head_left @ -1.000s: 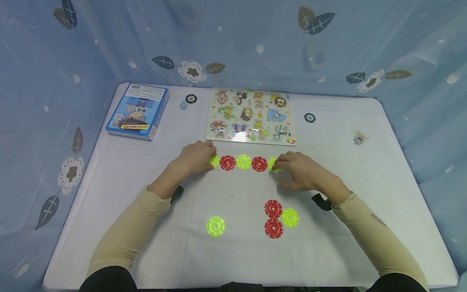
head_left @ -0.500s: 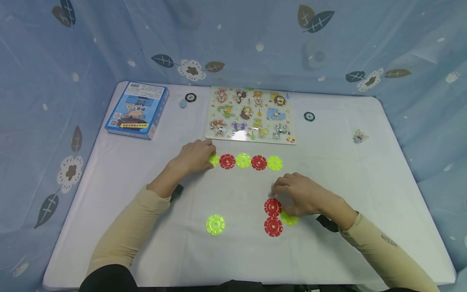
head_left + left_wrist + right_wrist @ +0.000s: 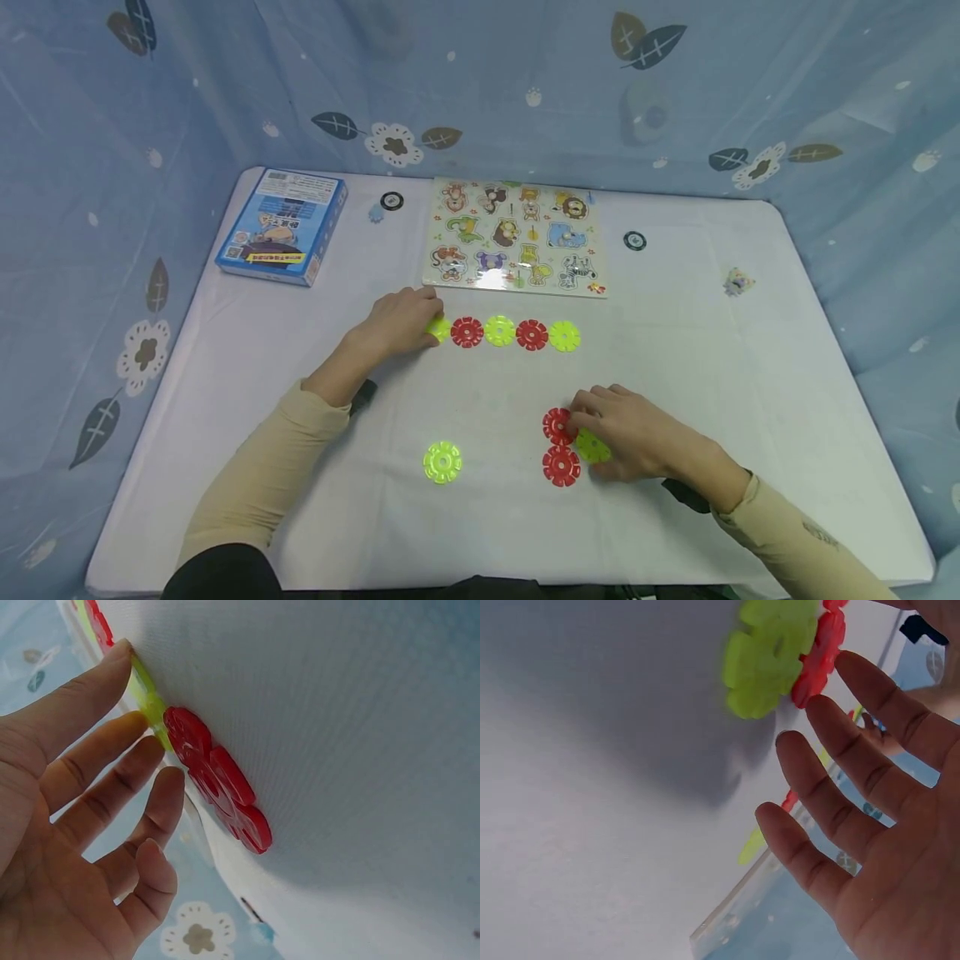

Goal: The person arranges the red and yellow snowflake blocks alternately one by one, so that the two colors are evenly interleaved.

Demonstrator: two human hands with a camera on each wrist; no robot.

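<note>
In the head view a row of red and yellow-green notched plastic snowflake discs lies below the puzzle board. My left hand (image 3: 401, 321) pinches the yellow-green disc (image 3: 440, 330) between thumb and index finger. A red disc (image 3: 217, 780) beside it shows in the left wrist view, hidden under my hand from above. My right hand (image 3: 630, 433) is over another yellow-green disc (image 3: 592, 447), fingers spread and slightly bent around it. That disc (image 3: 772, 660) lies against a red disc (image 3: 557, 426), near my index fingertip. A second red disc (image 3: 561, 466) sits just below.
One yellow-green disc (image 3: 442, 462) lies alone at the front. The animal puzzle board (image 3: 517, 237) lies at the back, with a blue box (image 3: 283, 227) to its left. Small black rings (image 3: 634, 241) and a little figure (image 3: 738, 282) are nearby. A patterned curtain surrounds the table.
My right hand has left the yellow-green disc at the row's right end and come down to the loose discs. The upper red disc there has shifted slightly left. My left hand has stayed put.
</note>
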